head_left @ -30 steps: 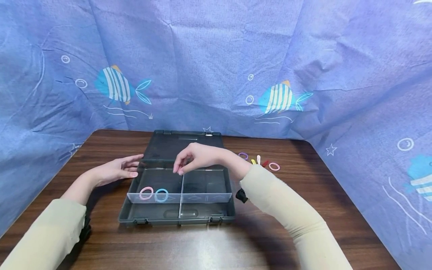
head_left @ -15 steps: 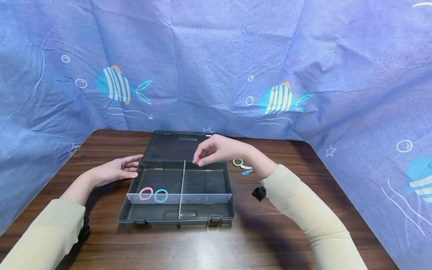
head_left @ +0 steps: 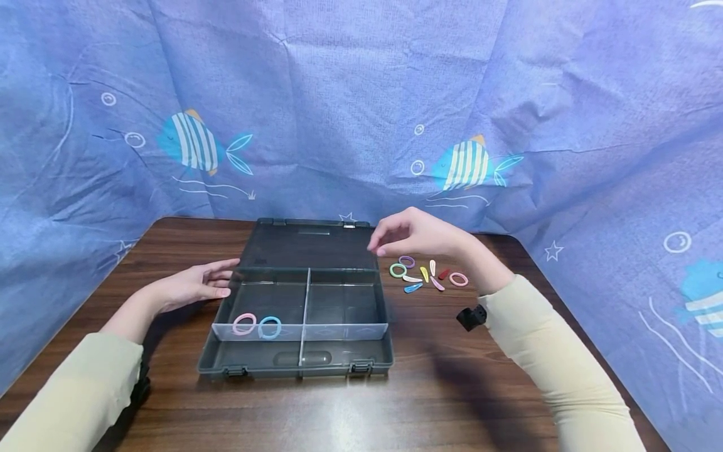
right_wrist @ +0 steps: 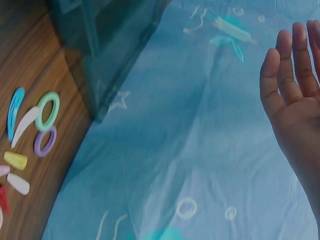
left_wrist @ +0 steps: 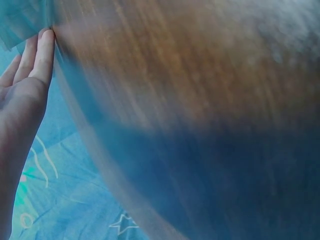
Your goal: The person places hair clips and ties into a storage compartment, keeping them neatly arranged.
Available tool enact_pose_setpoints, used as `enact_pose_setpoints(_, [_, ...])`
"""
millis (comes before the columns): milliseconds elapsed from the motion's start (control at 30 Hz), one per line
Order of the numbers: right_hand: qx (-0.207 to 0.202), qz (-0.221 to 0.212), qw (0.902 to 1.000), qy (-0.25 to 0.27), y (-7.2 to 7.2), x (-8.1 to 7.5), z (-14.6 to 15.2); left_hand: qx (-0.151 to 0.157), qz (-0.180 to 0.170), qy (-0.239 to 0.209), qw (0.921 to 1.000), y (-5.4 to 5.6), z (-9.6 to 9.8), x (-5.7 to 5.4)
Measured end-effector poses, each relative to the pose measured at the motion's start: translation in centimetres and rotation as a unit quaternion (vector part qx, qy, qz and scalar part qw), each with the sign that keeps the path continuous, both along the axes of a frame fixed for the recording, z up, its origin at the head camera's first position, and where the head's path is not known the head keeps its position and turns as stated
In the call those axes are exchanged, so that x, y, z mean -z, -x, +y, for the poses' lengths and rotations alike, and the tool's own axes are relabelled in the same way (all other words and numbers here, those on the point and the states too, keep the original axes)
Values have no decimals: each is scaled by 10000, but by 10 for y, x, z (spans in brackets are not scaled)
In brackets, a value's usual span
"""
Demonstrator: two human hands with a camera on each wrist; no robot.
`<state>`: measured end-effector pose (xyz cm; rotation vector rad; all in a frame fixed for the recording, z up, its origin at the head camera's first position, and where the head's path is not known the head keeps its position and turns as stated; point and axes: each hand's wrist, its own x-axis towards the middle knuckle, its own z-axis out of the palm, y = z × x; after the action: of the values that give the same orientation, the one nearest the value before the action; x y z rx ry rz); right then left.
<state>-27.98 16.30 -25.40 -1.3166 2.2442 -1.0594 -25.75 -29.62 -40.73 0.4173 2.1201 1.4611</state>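
A grey translucent divider box [head_left: 343, 304] lies with its lid [head_left: 316, 245] folded back. Two hair ties, a pink one [head_left: 234, 326] and a blue one [head_left: 261, 329], lie in its left part, by the cross divider [head_left: 344, 332]. My left hand [head_left: 186, 290] rests against the box's left side, fingers extended. Above the lid's right edge hovers my right hand [head_left: 423, 235], fingers loosely bent and holding nothing. Beyond it on the table are a green hair tie [right_wrist: 37, 120], a purple hair tie [right_wrist: 37, 145] and a blue snap clip [right_wrist: 15, 112].
Several more snap clips lie right of the box, among them a yellow one [head_left: 424, 274] and a red one [head_left: 443, 274], plus another pink hair tie [head_left: 459, 285]. A fish-print cloth [head_left: 350, 113] hangs behind the wooden table [head_left: 271, 414].
My right hand has moved right and away from over the box's left part to the lid's right edge, uncovering the clips and ties. My left hand has stayed put.
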Motion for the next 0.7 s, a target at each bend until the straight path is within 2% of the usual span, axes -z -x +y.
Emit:
enact_pose_setpoints(133, [269,288,9992,-47,3,-4,18,16,38,14,10000,1,0,1])
enact_pose_setpoints(367, [807,473,9956,-46,8,-8,48,2,39,15,10000,0,0,-1])
enact_pose_setpoints(700, [1958,784,9773,-186,20,-4,92,-4,77,126,9999,-1,0,-3])
